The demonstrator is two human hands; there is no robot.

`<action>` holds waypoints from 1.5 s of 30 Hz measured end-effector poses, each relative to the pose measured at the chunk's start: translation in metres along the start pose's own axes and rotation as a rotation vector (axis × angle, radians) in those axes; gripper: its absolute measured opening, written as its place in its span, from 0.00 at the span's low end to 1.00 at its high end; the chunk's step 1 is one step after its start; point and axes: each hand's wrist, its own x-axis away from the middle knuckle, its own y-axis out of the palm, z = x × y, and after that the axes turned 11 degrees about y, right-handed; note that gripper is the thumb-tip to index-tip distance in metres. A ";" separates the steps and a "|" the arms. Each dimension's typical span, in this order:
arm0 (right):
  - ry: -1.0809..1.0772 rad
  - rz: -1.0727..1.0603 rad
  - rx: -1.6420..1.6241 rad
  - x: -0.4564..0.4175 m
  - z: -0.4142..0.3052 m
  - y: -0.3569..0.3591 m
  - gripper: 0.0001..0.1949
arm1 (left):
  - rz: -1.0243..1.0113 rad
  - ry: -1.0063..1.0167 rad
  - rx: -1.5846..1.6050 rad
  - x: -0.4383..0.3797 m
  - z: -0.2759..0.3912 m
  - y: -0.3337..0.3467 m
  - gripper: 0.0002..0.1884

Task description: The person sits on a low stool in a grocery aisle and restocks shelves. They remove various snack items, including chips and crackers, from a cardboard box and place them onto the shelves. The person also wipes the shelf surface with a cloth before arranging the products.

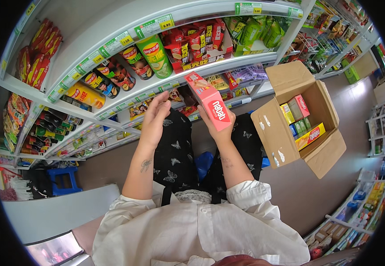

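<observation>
A pink Nabati wafer box [208, 101] is held in my right hand [219, 124], tilted, its far end near the edge of the snack shelf. My left hand [157, 116] is raised to the left of the box, fingers apart and holding nothing. Beyond both hands, a shelf holds a green Lay's canister [155, 56], several darker canisters and a display carton of red chip bags [200, 45]. On my right is an open cardboard box [320, 99] with a pink box [298, 106], a yellow Nabati box [310, 136] and small green and yellow packs inside.
Lower shelves with bagged snacks [219, 81] lie just past my knees. Green bags [260, 31] stand at the upper right of the shelf. A blue plastic stool [65, 181] is at the left, beside a pale counter surface [63, 209]. More stocked shelves [361, 212] line the far right.
</observation>
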 end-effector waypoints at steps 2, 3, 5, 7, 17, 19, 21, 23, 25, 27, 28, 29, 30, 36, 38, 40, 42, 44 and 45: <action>0.021 -0.007 -0.008 0.000 -0.001 -0.001 0.15 | -0.018 -0.007 0.002 0.001 0.003 0.001 0.23; 0.019 -0.005 -0.009 -0.001 -0.004 -0.001 0.17 | -0.026 -0.014 0.002 0.001 0.004 0.001 0.23; -0.032 0.018 0.002 -0.004 -0.013 -0.002 0.23 | -0.043 -0.024 0.013 0.002 0.005 0.002 0.23; -0.024 -0.014 0.019 -0.004 -0.019 -0.005 0.27 | -0.061 -0.029 0.036 0.003 0.006 0.004 0.24; -0.126 0.030 0.038 -0.003 -0.020 -0.003 0.25 | -0.362 -0.268 0.074 0.001 0.023 0.006 0.40; -0.220 0.059 0.104 -0.004 -0.021 -0.002 0.22 | -0.393 -0.245 0.129 0.002 0.021 0.006 0.37; -0.331 0.085 0.205 -0.002 -0.025 -0.002 0.20 | -0.508 -0.225 0.120 0.001 0.021 0.001 0.35; -0.407 0.139 0.228 0.003 -0.027 0.000 0.16 | -0.415 -0.146 0.236 0.010 0.023 0.017 0.34; -0.425 0.170 0.267 0.003 -0.027 -0.001 0.16 | -0.423 -0.076 0.217 0.008 0.021 0.017 0.32; -0.313 0.168 0.282 0.011 -0.010 0.004 0.22 | -0.412 -0.043 0.151 0.010 0.026 0.017 0.25; -0.134 0.154 0.106 0.017 0.006 0.011 0.25 | -0.413 -0.066 0.196 0.010 0.031 0.018 0.25; -0.027 0.105 0.011 0.020 0.019 0.017 0.28 | -0.417 -0.093 0.242 0.010 0.037 0.019 0.26; 0.082 0.070 -0.082 0.023 0.032 0.023 0.31 | -0.419 -0.088 0.269 0.009 0.041 0.021 0.29; 0.202 -0.264 -0.017 0.024 0.041 0.037 0.39 | -0.253 0.054 0.539 -0.012 0.100 0.032 0.34; 0.200 -0.264 0.257 0.026 0.002 0.025 0.45 | -0.205 0.146 0.526 -0.038 0.122 0.035 0.31; 0.264 -0.324 0.215 0.023 0.003 0.022 0.45 | -0.138 0.148 0.504 -0.073 0.153 0.054 0.25; 0.309 -0.369 0.214 0.021 0.005 0.023 0.46 | -0.297 0.079 0.542 -0.124 0.172 0.062 0.17; 0.326 -0.363 0.205 0.020 0.011 0.023 0.46 | -0.485 -0.036 0.573 -0.173 0.188 0.070 0.15; 0.332 -0.371 0.201 0.020 0.013 0.024 0.46 | -0.422 -0.103 0.573 -0.186 0.202 0.080 0.15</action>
